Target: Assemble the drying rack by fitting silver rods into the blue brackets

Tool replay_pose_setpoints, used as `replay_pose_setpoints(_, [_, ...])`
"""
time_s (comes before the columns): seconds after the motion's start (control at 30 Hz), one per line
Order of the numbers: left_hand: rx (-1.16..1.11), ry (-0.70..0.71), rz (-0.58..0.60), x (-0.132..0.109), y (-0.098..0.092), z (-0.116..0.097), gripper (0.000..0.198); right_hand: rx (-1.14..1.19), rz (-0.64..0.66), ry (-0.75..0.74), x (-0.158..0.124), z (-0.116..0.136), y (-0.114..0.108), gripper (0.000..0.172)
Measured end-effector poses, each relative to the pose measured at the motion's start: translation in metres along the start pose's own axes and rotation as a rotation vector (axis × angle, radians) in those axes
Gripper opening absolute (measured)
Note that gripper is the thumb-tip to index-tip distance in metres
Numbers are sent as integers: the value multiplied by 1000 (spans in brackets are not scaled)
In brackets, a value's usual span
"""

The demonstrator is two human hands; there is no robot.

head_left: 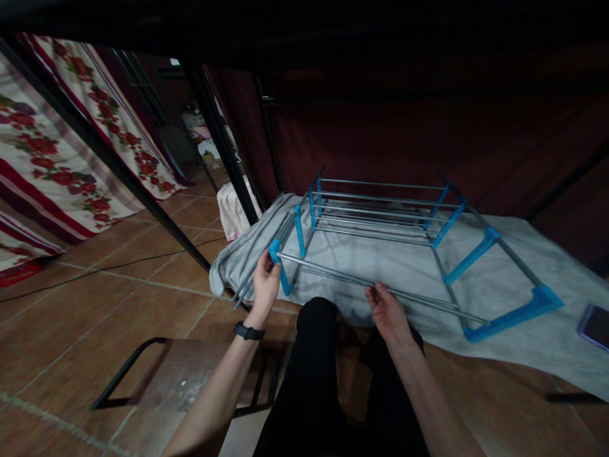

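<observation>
A partly assembled shoe rack with blue plastic brackets point(299, 231) and grey metal tubes point(380, 222) lies on its side on a grey cloth. My left hand point(266, 282) grips the near-left blue bracket point(275, 249), where a metal tube point(328, 269) meets it. The fingers of my right hand point(389, 311) are closed around that tube near its middle. From there the tube slants to the right, its far end by the near-right blue bracket point(514, 314). Several loose tubes point(245, 285) rest to the left, beside my left hand.
The grey cloth point(504, 346) covers a low bed inside a dark metal frame point(223, 146). A phone point(594, 325) lies at its right edge. On the tiled floor stands a chair point(185, 371) at lower left. Floral curtains point(104, 120) hang beyond.
</observation>
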State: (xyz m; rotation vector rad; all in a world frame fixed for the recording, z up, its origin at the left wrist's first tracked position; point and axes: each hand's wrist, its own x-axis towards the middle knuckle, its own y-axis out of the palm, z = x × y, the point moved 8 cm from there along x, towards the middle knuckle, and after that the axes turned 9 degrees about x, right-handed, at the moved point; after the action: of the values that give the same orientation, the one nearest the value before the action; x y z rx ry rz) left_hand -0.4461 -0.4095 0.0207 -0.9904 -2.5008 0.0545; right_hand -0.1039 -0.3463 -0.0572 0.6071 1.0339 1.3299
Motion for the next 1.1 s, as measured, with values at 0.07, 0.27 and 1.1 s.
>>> replay_pose_setpoints(0.07, [1, 15, 11, 0, 1, -3, 52, -17, 14, -12, -1, 2, 2, 21])
replay_pose_setpoints(0.27, [-14, 34, 19, 0, 3, -5, 50, -37, 11, -45, -4, 6, 5, 21])
replay_pose_setpoints(1.1, [154, 80, 29, -2, 2, -19, 44, -68, 32, -46, -8, 4, 8, 22])
